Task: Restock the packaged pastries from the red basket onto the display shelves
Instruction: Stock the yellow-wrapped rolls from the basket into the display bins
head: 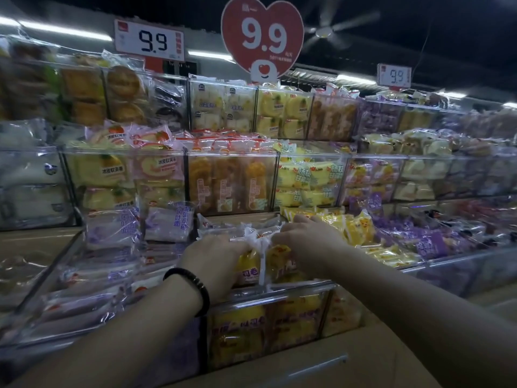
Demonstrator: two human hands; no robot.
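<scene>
Two yellow sponge-roll pastries in clear plastic packets stand side by side at the top of a clear acrylic front bin on the lowest tier of the display. Both lie directly under the person's hands.

The left hand closes over the left packet from its outer side, fingers curled down round the wrap. Its fingertips are hidden behind the packet. The right hand lies over the right packet with fingers bent, the tips meeting the white crimped wrapper ends that rise between the two hands. Neither hand is spread; each grips its own packet. It cannot be told whether the packets rest on the stock beneath or are carried by the hands. A black beaded bracelet sits on the left wrist.

More yellow packets show through the bin's front wall. Just beyond the right hand lies a loose heap of bright yellow packets. The bin to the left holds clear packets with purple print, and the one to the right holds purple packets. Higher tiers of clear bins are filled with mixed wrapped cakes.

A red heart-shaped sign reads 9.9. A white rectangular price card and a smaller white card read the same. The left edge of the view is blurred.
</scene>
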